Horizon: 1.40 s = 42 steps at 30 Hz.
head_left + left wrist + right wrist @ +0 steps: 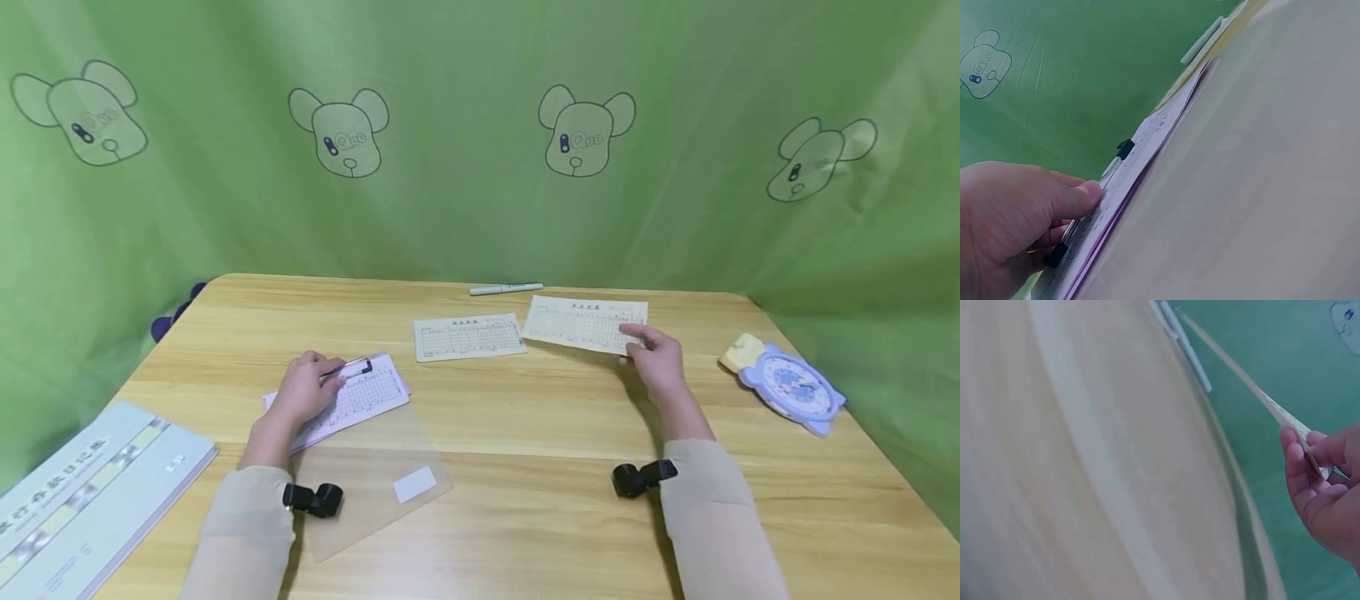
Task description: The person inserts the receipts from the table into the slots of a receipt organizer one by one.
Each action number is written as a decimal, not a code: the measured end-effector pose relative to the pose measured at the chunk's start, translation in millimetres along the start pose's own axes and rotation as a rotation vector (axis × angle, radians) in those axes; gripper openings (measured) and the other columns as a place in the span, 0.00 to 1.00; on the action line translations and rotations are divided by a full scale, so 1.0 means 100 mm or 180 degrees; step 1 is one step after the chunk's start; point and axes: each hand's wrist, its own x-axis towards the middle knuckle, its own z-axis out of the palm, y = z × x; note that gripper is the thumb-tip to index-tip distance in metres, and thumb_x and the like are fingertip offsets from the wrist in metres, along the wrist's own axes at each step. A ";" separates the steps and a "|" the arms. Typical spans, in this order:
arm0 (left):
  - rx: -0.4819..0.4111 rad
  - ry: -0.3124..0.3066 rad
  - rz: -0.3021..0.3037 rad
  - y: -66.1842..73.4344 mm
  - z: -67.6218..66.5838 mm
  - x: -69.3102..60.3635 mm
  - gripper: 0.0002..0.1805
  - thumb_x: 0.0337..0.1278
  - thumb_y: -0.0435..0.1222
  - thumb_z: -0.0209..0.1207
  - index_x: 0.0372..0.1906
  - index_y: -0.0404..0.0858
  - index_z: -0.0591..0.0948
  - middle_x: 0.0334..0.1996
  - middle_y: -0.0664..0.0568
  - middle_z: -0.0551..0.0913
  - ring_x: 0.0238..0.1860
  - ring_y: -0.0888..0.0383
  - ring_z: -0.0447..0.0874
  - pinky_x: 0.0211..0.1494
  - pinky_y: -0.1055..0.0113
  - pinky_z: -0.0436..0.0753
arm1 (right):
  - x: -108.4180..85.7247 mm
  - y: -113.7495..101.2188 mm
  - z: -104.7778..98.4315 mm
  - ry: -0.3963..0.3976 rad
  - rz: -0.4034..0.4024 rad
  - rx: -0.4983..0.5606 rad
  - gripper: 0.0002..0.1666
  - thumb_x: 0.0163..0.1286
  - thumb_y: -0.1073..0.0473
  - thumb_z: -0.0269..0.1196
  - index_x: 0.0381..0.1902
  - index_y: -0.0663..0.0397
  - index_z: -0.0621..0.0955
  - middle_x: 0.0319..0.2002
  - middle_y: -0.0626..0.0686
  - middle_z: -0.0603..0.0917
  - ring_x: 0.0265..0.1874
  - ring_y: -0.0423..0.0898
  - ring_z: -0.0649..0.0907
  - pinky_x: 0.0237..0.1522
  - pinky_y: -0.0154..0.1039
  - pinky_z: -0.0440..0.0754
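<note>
My left hand (pixel 306 390) pinches a metal clip with black ends (pixel 366 365) at the top of a stack of printed forms (pixel 367 396). A pinkish sheet edges out under the stack. In the left wrist view, the thumb of the left hand (pixel 1029 209) lies along the clip beside the paper. Beneath the stack spreads a translucent plastic folder (pixel 360 483) with a white label. Between thumb and fingers, my right hand (pixel 656 358) holds one printed form (pixel 577 321) by its right end, tilted up off the table. A second form (pixel 468 337) lies flat just left of it.
A pen (pixel 506 289) lies at the table's back edge. To the right rests a blue animal-shaped clock (pixel 798 385) with a yellow piece. A large pale-blue ledger book (pixel 82 500) occupies the front left. Behind the table hangs a green curtain (pixel 465 225).
</note>
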 end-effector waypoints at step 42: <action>0.0165 -0.0011 -0.0109 0.07 -0.04 0.00 0.19 0.49 0.34 0.55 0.48 0.30 0.75 0.39 0.39 0.72 0.41 0.44 0.69 0.44 0.51 0.68 | -0.74 -0.41 1.78 -0.2031 0.0209 0.0335 0.17 0.55 0.78 0.53 0.44 0.71 0.75 0.36 0.61 0.75 0.23 0.49 0.80 0.29 0.36 0.79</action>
